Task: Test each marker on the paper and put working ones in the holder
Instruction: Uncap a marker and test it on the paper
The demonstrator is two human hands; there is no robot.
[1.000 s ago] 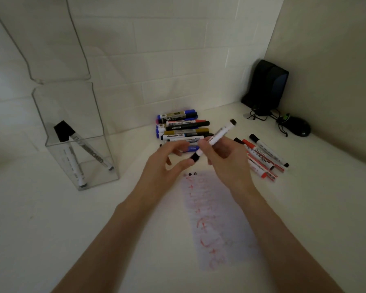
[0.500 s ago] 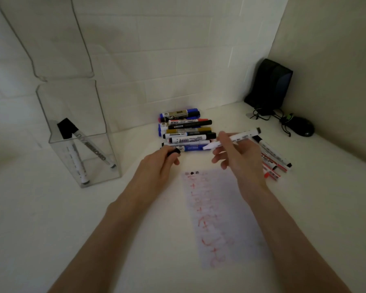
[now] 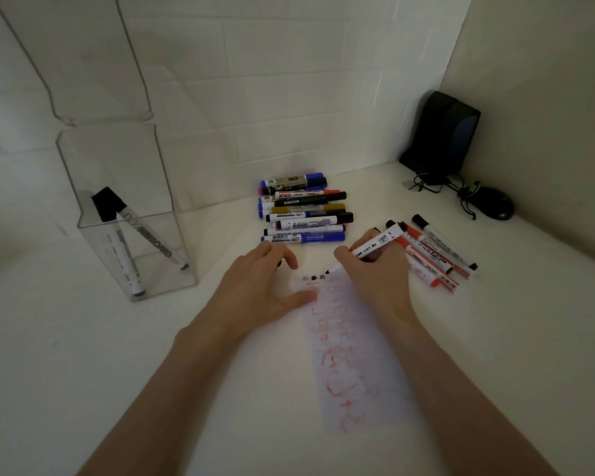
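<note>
White counter: I see the right hand pinching a whiteboard marker, tip on the paper. Thumb of the left hand pins it steady (cap tucked inside).

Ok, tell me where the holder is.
In the head view the holder stands at far left, left of the marker pile and clear of the left hand.
</note>
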